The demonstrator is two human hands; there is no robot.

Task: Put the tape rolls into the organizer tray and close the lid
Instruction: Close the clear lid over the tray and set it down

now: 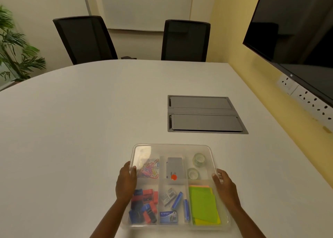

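Observation:
A clear plastic organizer tray (144,224) sits at the table's near edge with a clear lid (173,147) lying over it. Two clear tape rolls (198,159) (192,173) lie in its far right compartment, seen through the lid. My left hand (126,182) grips the lid's left edge, thumb on top. My right hand (225,183) grips the right edge the same way. Other compartments hold paper clips, a grey box, red and blue binder clips, staple boxes and green sticky notes.
A grey cable hatch (205,114) is set into the white table (81,129) beyond the tray. Two black chairs (84,38) stand at the far side. Wall sockets (306,97) and a dark screen (297,30) are on the right, a plant (16,45) at far left.

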